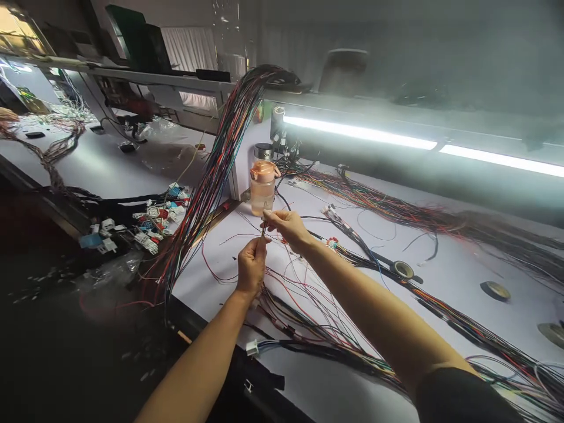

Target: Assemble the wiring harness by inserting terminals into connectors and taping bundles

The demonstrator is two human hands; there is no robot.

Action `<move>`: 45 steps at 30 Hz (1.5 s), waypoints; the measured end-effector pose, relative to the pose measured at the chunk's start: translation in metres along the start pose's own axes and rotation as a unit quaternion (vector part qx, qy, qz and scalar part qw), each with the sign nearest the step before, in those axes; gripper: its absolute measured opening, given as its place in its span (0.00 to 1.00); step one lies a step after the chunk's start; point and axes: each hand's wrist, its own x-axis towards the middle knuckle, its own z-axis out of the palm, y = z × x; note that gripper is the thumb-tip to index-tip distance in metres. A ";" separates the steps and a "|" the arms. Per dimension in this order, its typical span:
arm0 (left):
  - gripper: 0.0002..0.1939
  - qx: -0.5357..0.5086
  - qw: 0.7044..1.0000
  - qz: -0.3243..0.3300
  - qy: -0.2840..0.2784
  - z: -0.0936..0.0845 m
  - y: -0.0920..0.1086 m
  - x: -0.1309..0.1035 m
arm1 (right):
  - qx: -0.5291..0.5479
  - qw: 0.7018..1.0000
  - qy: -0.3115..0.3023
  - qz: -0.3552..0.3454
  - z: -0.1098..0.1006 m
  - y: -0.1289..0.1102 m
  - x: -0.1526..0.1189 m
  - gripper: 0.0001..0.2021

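Above the white table my left hand (251, 267) is closed around thin wires (264, 230) that stick up from its fist. My right hand (288, 228) pinches the tips of the same wires, just above and to the right of the left hand. What sits at the wire tips is too small to make out. Below the left hand, a wire harness (317, 346) with black sleeving runs to the right along the table. A white connector (252, 348) ends one of its branches near the front edge.
Behind my hands stands a peach-lidded bottle (263, 191). A thick bundle of coloured wires (224, 141) hangs over the shelf to the left. Several white connectors (154, 220) lie beyond it. Tape rolls (402, 269) and more harnesses lie on the table (453, 282) at right.
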 end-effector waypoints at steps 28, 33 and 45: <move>0.12 -0.069 0.991 -0.076 -0.085 0.008 0.008 0.002 | -0.434 0.839 0.278 0.173 -0.254 0.023 -0.179 0.14; 0.12 -0.065 0.991 -0.072 -0.091 0.007 0.010 0.002 | -0.414 0.835 0.297 0.209 -0.245 0.039 -0.162 0.17; 0.12 -0.109 0.985 -0.090 -0.094 0.009 0.014 -0.005 | -0.075 0.974 0.212 0.026 -0.206 -0.006 -0.167 0.26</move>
